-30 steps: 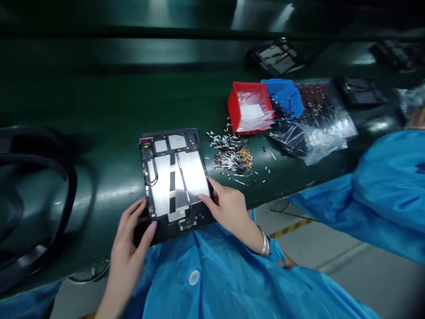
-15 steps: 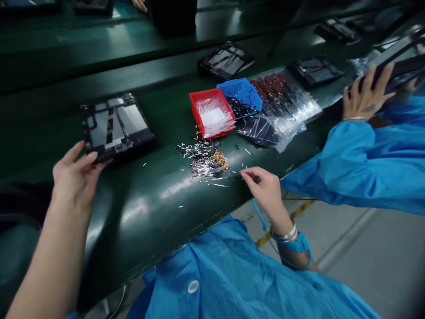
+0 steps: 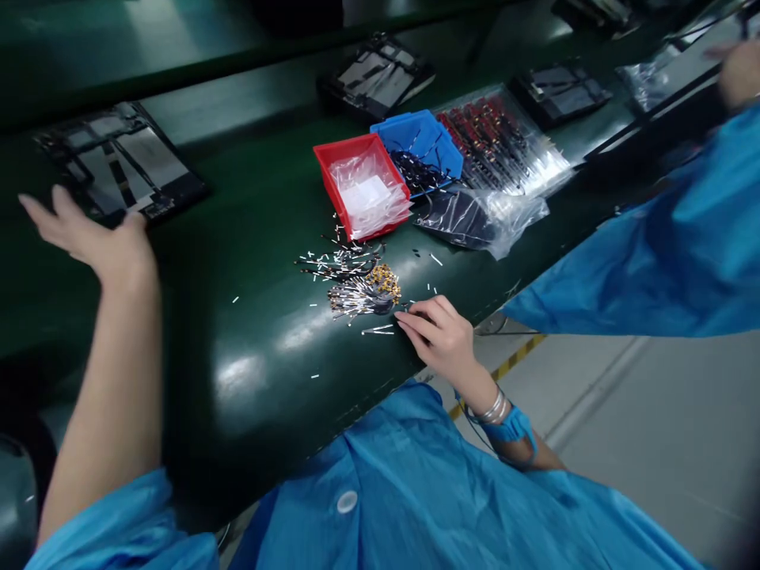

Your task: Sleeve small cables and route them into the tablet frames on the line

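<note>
My left hand (image 3: 95, 237) is open, fingers spread, at the near edge of a black opened tablet-like device (image 3: 134, 162) with grey panels and dark ribbon strips. The thumb is close to the device's near edge; I cannot tell whether it touches. My right hand (image 3: 442, 332) has thumb and forefinger closed at the right side of a bundle of short thin cables (image 3: 362, 297) with gold round ends and white sleeves. What the fingertips pinch, if anything, is too small to make out. Loose black cables with white bits (image 3: 338, 265) lie just behind the bundle.
A red bin (image 3: 324, 178) holds clear plastic bags, beside a blue bin (image 3: 416, 127) of black cables. To the right are a bag of red-and-black parts (image 3: 492, 131) and a dark plastic bag (image 3: 457, 218). More devices (image 3: 380, 79) stand behind. A co-worker's blue sleeve (image 3: 653, 253) reaches in at right.
The device at left has moved away to the upper left, and my left hand has spread its fingers off it. My right hand has moved left to the cable bundle. The co-worker's arm has shifted.
</note>
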A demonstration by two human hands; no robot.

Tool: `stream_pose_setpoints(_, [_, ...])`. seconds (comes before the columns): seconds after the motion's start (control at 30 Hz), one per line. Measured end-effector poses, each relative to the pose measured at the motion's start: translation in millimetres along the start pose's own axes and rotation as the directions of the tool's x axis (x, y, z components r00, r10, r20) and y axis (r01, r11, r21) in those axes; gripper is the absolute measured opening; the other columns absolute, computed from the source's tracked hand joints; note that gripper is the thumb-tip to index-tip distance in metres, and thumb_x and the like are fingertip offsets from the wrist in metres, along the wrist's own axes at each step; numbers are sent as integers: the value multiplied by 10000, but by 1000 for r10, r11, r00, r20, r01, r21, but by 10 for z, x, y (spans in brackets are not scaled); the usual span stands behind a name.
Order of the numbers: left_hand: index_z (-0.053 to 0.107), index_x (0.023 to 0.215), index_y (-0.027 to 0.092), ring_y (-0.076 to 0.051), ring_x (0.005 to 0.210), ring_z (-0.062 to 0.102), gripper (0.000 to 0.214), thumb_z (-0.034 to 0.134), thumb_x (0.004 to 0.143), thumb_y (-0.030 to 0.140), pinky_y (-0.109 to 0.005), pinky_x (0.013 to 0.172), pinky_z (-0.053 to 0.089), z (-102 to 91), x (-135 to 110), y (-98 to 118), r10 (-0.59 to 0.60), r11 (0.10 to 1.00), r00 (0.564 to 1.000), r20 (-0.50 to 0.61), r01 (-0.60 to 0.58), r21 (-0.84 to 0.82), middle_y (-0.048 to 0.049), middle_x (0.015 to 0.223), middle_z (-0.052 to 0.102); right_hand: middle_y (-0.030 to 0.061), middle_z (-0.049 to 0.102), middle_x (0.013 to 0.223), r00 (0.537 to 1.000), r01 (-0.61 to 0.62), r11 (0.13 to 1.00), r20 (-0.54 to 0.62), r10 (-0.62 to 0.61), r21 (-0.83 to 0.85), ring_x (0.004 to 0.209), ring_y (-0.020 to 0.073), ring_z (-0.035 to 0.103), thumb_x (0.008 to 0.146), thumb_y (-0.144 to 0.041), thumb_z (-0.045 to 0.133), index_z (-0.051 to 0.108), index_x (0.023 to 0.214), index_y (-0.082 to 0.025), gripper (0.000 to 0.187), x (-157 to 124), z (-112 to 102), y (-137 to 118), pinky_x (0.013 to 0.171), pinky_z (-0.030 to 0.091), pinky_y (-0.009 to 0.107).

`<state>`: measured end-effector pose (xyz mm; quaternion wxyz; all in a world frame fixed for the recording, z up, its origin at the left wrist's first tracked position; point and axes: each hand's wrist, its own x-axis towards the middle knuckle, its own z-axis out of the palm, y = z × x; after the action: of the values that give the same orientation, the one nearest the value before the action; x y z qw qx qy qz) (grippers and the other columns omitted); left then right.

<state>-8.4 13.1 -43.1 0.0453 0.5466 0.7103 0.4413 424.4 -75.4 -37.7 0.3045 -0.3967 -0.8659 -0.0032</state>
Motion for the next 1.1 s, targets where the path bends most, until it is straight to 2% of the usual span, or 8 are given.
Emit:
stream_pose_setpoints(0.07, [284,1405,154,-320,1466,77,706,643,798,199,-612,1175,51,106,-363,425,249,953,968,-16,-242,180,-102,1591,160,71,657,793,999,47,999,11,-47,-5,744,159,512,861,-132,598,713,891,-139,118,43,38,-5,585,456,267])
stream_pose_setpoints(0.17, [461,1322,160,-201,1367,388,377,433,947,188,-432,1116,349,345,-978,1116,622,767,713,322,-637,-71,-104,1444,469,69,647,786,997,62,998,36,-61,-31,750,163,499,876,-167,585,716,901,-153,134,51,81,-16,587,447,269])
stream_pose_setpoints(0.2, [515,1279,190,-163,1321,455,339,426,953,214,-354,1077,401,428,-1149,1298,671,719,637,381,-683,-125,-57,1383,548,66,646,788,998,50,998,45,-48,-40,754,165,497,883,-178,577,717,912,-163,144,42,87,-18,593,449,271])
stream_pose_setpoints(0.3, [508,1350,163,-189,1389,375,406,360,978,234,-377,1122,332,624,-1457,1599,701,593,371,609,-777,-209,-51,1453,485,69,651,815,997,15,999,73,-12,-42,775,174,501,887,-186,564,720,949,-181,167,7,83,-20,621,466,283])
stream_pose_setpoints(0.37, [450,1406,113,-222,1424,309,456,334,991,263,-411,1151,271,692,-1512,1631,664,564,293,688,-801,-203,-74,1504,402,74,656,845,996,-5,999,85,8,-39,791,180,507,890,-194,557,718,988,-190,189,-9,77,-16,642,480,292])
stream_pose_setpoints(0.73, [406,1426,38,-282,1428,295,540,363,987,350,-447,1136,271,698,-1549,1638,631,589,388,672,-804,-88,-146,1519,354,49,686,876,992,-110,992,71,105,57,804,182,565,891,-212,559,734,963,-264,196,-38,8,89,675,514,336])
stream_pose_setpoints(0.9, [477,1382,78,-245,1401,353,492,343,996,352,-384,1141,249,639,-1744,1698,702,553,332,629,-811,-189,-115,1495,409,37,674,794,940,-322,947,-117,321,7,777,183,588,883,-233,576,724,841,-237,155,213,57,428,708,500,351])
stream_pose_setpoints(1.1, [449,1408,97,-240,1391,370,516,337,1001,393,-378,1129,269,665,-1866,1672,691,537,246,680,-804,-256,-121,1490,416,18,659,796,882,-472,881,-45,470,-40,792,196,566,825,-202,610,690,770,-237,102,450,223,752,723,474,359])
